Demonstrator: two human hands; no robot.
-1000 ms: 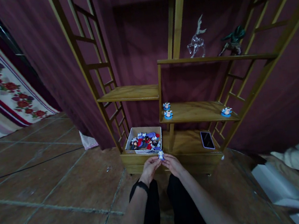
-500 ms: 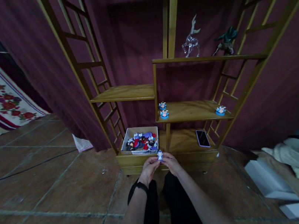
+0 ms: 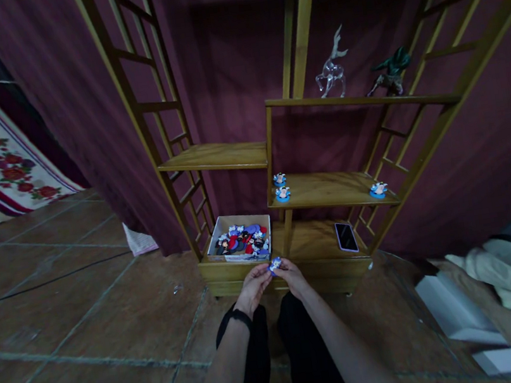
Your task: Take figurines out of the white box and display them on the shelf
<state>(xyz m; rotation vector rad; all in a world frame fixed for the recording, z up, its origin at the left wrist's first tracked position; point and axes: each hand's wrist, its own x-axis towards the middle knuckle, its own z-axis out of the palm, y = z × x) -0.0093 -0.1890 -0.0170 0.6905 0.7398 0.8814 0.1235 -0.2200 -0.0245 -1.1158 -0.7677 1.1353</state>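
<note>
At far left, a flowered cloth (image 3: 12,170) hangs beside a plum curtain (image 3: 62,118). Next comes an open box (image 3: 260,218) on the low deck (image 3: 308,241) of a wooden stand, with a jumble of small figures (image 3: 244,242) in red, black, white and purple inside.

Just in front of the box, the left hand (image 3: 254,286) pinches one side of a white-and-purple figurine (image 3: 275,265), which is held tilted above the person's knees. The right hand (image 3: 293,275) grips its other side with bent fingers, so both hands share the hold. The piece is too small and dim for me to make out its finer features.

I'd judge it light, stiff plastic, smooth enough to slip or spin in a loose pinch. The purple base looks the surest place to take hold; any thin part near the head might snap if squeezed.

Further right, two blue-based figurines (image 3: 283,194) stand at the left end of the middle shelf (image 3: 326,187), a phone (image 3: 346,237) lies below, and a third blue-based figurine (image 3: 379,189) stands by the shelf's right end.
</note>
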